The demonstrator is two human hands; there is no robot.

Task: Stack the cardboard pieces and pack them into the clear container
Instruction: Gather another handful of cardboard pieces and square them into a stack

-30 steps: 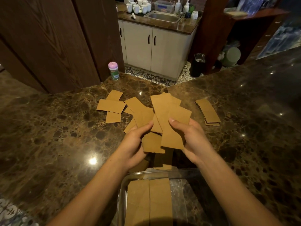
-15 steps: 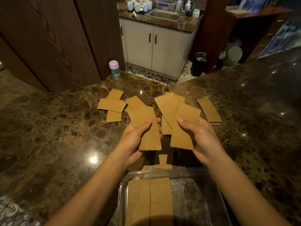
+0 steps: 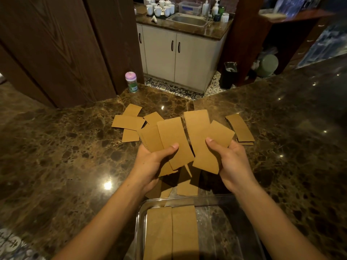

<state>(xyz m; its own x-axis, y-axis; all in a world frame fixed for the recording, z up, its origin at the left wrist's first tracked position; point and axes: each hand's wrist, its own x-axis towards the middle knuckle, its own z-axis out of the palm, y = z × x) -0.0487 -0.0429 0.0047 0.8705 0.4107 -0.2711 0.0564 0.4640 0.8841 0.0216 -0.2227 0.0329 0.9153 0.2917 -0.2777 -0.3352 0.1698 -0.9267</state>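
Above the marble counter my left hand (image 3: 153,164) grips a fan of brown cardboard pieces (image 3: 169,136), thumb on top. My right hand (image 3: 230,162) grips a second bunch of cardboard pieces (image 3: 202,139) just to the right; the two bunches almost touch. The clear container (image 3: 142,218) sits at the near edge below my hands, with two cardboard strips (image 3: 170,233) lying side by side in its left half. Loose pieces (image 3: 129,121) lie on the counter at the far left, a small stack (image 3: 240,128) lies at the right, and a few pieces (image 3: 187,188) rest under my hands.
A small bottle with a pink cap (image 3: 131,82) stands at the counter's far edge. The dark marble counter (image 3: 56,156) bends around a gap that opens onto a tiled floor, white cabinets (image 3: 176,59) and a sink (image 3: 187,19). Dark wooden panels (image 3: 56,44) rise at the back left.
The single overlapping bunch has split into two, one in each hand. My hands have drifted apart and the pieces are held higher and more fanned.
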